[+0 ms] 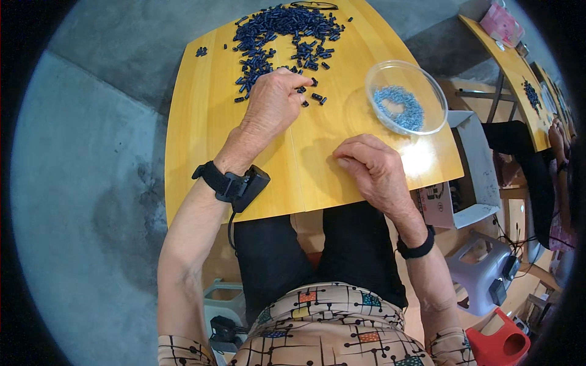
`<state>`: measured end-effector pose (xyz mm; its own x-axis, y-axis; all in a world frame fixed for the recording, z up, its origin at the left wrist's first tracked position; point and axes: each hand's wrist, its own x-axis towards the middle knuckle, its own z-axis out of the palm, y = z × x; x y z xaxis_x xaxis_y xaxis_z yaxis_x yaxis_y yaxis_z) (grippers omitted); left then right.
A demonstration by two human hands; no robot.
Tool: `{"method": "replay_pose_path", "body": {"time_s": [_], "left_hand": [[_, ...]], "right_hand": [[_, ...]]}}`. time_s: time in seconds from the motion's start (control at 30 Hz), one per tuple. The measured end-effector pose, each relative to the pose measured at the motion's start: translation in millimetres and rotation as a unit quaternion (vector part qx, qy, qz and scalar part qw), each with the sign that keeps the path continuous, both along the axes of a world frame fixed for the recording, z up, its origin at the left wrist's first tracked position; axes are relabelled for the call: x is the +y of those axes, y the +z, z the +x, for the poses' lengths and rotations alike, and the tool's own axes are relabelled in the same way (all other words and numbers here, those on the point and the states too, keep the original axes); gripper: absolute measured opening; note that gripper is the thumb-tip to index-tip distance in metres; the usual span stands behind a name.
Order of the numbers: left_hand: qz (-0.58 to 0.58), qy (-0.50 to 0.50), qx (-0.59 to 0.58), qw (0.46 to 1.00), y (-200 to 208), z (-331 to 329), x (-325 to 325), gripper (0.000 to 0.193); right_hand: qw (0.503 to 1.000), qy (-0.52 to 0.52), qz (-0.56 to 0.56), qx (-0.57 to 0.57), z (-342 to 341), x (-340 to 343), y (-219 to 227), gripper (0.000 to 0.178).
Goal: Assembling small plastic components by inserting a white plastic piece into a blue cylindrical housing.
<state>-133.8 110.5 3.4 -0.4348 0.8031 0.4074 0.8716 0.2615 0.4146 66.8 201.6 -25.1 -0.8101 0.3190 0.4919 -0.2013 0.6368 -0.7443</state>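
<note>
The right hand is held over the counter, thumb and forefinger close together; whether anything is pinched cannot be told. Farther off, light-blue pieces are held in a clear bowl. Small dark pieces are reached by the left hand, its fingers narrowly spaced, its hold unclear; most are heaped at the far end

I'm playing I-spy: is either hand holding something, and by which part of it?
I can't tell for sure. The left hand is at a small dark piece, but a grip isn't clear; the right hand is curled, hiding anything inside.
</note>
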Motion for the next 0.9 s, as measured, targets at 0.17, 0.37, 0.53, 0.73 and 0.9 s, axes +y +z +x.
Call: {"method": "replay_pose_path", "body": {"time_s": [0.17, 0.37, 0.53, 0.73, 0.9], "left_hand": [[0.018, -0.026, 0.048, 0.998, -9, 6, 15, 0.02], [-0.039, -0.045, 0.102, 0.993, -16, 8, 32, 0.014], [-0.032, -0.047, 0.055, 0.997, -17, 14, 28, 0.012], [0.001, -0.054, 0.011, 0.998, -18, 45, 3, 0.012], [0.032, -0.011, -0.047, 0.998, -21, 61, -24, 0.014]], "right_hand": [[1.0, -0.003, -0.001, -0.012, -1, 0, -1, 0.008], [1.0, -0.004, -0.004, -0.013, -1, 0, -2, 0.008], [1.0, -0.004, -0.008, -0.009, 0, 0, -2, 0.008], [1.0, 0.001, -0.012, -0.007, 2, -1, 1, 0.007], [1.0, -0.008, -0.01, -0.001, 2, -2, -2, 0.006]]}}
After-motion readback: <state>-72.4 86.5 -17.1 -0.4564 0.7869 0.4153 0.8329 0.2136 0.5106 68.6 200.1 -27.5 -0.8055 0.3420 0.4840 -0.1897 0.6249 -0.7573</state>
